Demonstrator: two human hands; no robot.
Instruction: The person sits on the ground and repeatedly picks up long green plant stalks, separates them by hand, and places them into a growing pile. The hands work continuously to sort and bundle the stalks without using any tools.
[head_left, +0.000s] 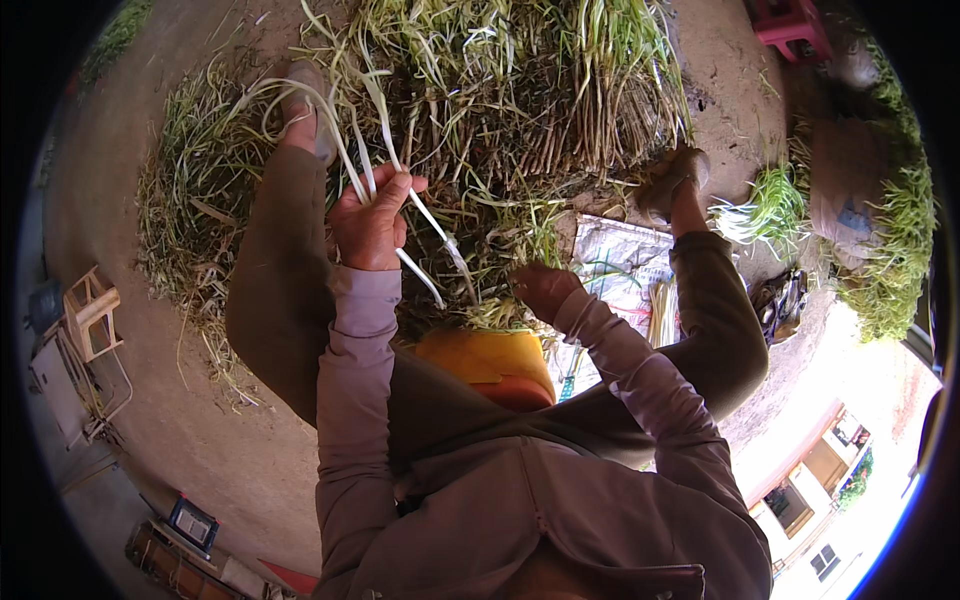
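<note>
My left hand (373, 217) grips several long pale plant stalks (435, 223) between thumb and fingers. Their leafy ends arch up and to the left, and their lower ends hang down past the hand. My right hand (547, 291) is apart from them, above the yellow seat (487, 360) and to its right, with its fingers curled; whether it holds anything is too unclear to tell. A large heap of green-topped stalks with brown lower parts (555, 127) lies beyond both hands. Loose leaves and peelings (495, 311) cover the floor between my legs.
A printed plastic sack (619, 244) lies right of my right hand, with a small bundle of pale stalks (662, 311) on it. Further right is a green leafy bunch (769, 210). A pink stool (799, 30) stands at the upper right, a wooden stool (91, 311) at the left.
</note>
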